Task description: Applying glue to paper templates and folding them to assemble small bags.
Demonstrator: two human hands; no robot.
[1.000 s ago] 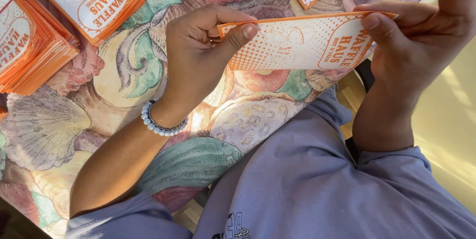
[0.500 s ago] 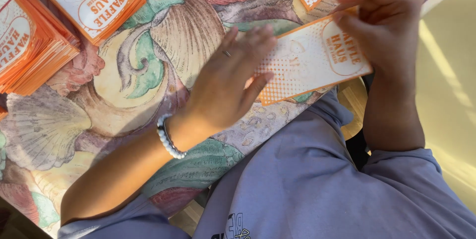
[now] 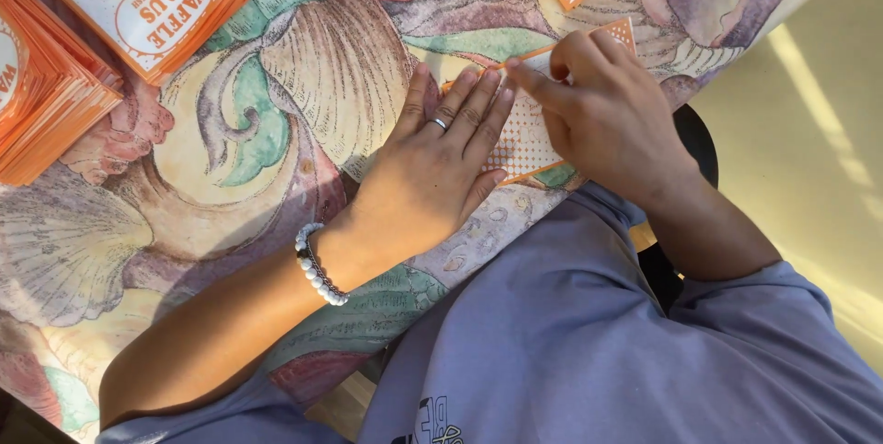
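The left hand (image 3: 432, 168) lies flat, palm down, on an orange-and-white paper sleeve (image 3: 529, 136) on the shell-patterned tablecloth (image 3: 230, 159). Just beside it, the right hand (image 3: 607, 117) pinches the sleeve's upper edge. Stacks of flat sleeves (image 3: 55, 85) sit well left of both hands.

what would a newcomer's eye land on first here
Both hands at centre: the left hand lies flat and the right hand pinches, both on an orange dotted paper sleeve. Beneath is a seashell-patterned tablecloth, with stacks of orange sleeves at upper left.
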